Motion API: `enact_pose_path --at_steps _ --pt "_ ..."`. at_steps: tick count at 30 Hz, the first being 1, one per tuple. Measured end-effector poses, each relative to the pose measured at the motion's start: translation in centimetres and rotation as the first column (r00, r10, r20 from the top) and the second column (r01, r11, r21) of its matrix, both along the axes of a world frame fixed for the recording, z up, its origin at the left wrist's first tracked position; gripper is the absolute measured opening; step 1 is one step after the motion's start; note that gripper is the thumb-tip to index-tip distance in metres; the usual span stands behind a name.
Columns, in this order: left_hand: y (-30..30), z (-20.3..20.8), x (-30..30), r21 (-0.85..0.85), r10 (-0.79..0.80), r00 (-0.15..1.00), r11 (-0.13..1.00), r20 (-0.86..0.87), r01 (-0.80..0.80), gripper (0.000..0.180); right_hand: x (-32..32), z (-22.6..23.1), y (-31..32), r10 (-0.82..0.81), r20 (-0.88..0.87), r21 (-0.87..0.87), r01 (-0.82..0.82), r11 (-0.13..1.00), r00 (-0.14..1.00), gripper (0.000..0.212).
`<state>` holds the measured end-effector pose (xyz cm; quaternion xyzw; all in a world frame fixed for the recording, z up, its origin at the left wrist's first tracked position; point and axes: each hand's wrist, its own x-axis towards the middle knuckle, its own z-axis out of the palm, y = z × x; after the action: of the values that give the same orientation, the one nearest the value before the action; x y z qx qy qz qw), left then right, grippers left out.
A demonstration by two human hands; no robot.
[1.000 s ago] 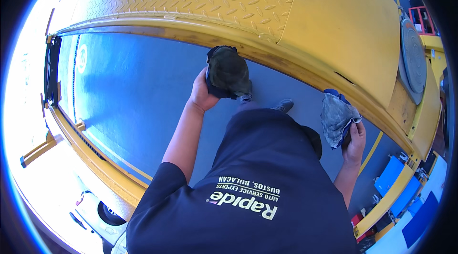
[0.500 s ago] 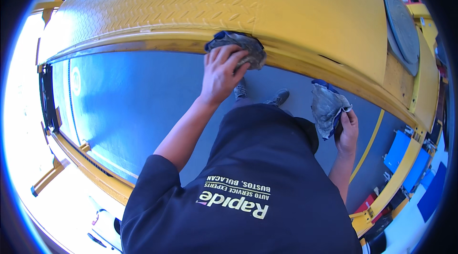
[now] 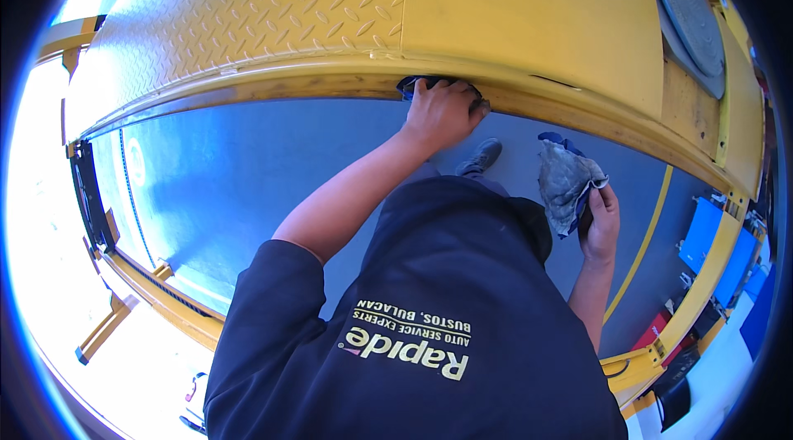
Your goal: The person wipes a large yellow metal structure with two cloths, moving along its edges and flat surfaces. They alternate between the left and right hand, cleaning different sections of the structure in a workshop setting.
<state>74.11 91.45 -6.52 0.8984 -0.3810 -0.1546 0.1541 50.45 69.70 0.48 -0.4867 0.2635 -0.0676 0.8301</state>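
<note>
My left hand (image 3: pixel 446 114) presses a dark blue-grey rag (image 3: pixel 420 86) against the side edge of the yellow steel ramp (image 3: pixel 529 19), its fingers bent over the cloth. Most of that rag is hidden under the hand. Smudges run along the ramp's side rail (image 3: pixel 322 86). Lower and to the right, my right hand (image 3: pixel 600 221) pinches a second rag (image 3: pixel 566 180), grey and dirty with blue edges. It hangs in the air, apart from the ramp.
A round grey plate (image 3: pixel 690 14) sits at the ramp's right end. Yellow frame beams (image 3: pixel 161 295) run behind me at the left. Blue boxes (image 3: pixel 714 237) stand on the right, near a yellow floor line (image 3: pixel 652 233). One shoe (image 3: pixel 479 156) shows on the blue-grey floor.
My left hand has slid to the right along the ramp's edge with its rag, now tucked more under the hand. My right hand stays nearly in place with its rag.
</note>
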Motion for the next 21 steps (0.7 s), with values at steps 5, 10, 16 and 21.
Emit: enact_pose_path --at_steps 5,10,16,21 --pt "2.8 0.9 2.1 0.063 0.056 0.996 0.997 -0.064 -0.052 0.034 0.2 -0.1 -0.2 0.013 0.004 0.001 -0.013 1.000 1.000 0.037" --pt "8.3 1.3 5.3 0.197 0.131 0.989 0.974 -0.070 -0.115 0.035 0.7 0.0 0.1 0.043 0.053 0.006 -0.043 0.999 0.998 0.039" --pt "14.2 2.4 8.6 0.167 0.177 0.977 0.973 -0.121 -0.156 0.033 0.4 0.1 0.9 -0.064 0.083 -0.019 0.065 0.998 0.995 0.037" --pt "19.3 3.2 7.7 -0.325 0.352 0.602 0.595 -0.717 -0.735 0.035 0.1 -1.1 0.2 -0.073 0.080 0.043 0.070 0.997 0.994 0.036"
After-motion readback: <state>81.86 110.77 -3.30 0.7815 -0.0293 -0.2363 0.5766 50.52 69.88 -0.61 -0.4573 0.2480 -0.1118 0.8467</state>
